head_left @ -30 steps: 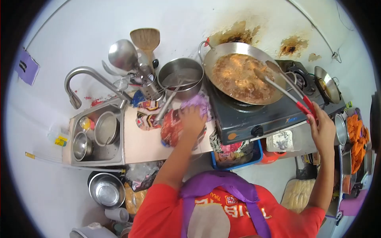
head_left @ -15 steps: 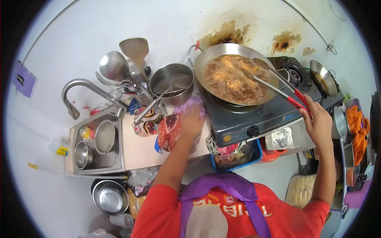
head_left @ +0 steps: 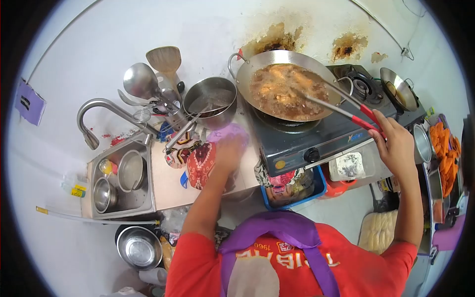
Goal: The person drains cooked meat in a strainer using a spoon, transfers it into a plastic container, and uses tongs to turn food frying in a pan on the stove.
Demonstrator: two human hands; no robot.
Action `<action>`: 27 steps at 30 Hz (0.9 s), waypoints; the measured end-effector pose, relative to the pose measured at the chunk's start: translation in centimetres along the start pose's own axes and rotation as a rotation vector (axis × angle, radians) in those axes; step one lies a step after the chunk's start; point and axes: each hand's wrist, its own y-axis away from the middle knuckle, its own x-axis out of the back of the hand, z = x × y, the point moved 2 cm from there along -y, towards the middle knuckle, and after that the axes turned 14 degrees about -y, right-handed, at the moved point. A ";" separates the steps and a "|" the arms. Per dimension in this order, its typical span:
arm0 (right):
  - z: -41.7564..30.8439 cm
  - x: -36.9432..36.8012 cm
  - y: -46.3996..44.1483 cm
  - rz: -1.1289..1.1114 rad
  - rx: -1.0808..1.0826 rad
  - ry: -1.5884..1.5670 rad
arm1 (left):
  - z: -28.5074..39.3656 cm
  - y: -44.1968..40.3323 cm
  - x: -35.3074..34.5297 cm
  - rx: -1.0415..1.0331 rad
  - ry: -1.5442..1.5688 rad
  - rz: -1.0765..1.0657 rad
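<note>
My right hand [head_left: 394, 141] is wrapped round the red grips of metal tongs [head_left: 346, 105]. The tips of the tongs dip into bubbling brown oil in a large wok [head_left: 257, 59], where several orange-brown pieces fry. On the counter left of the stove, my left hand [head_left: 231, 151] lies on a purple cloth [head_left: 222, 132], beside a red patterned cloth [head_left: 201, 166]; it is blurred, and its fingers are hard to make out. Just behind the purple cloth stands a steel pot [head_left: 220, 119] with a long-handled strainer resting in it.
At the left, a sink [head_left: 143, 195] holds metal bowls under a curved faucet [head_left: 111, 104]. Ladles and a spatula [head_left: 164, 58] stand by the wall. The gas stove [head_left: 292, 143] also bears a small pan [head_left: 401, 94]. A blue basket [head_left: 316, 190] sits below the counter edge.
The view has shifted, so the wok and pot appear farther left. The tongs have dipped further into the oil. My left hand has stayed at the purple cloth and is now blurred.
</note>
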 end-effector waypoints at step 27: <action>-0.3 0.1 -5.2 -0.238 -0.236 -0.218 | -0.3 7.5 3.9 -0.156 0.101 0.038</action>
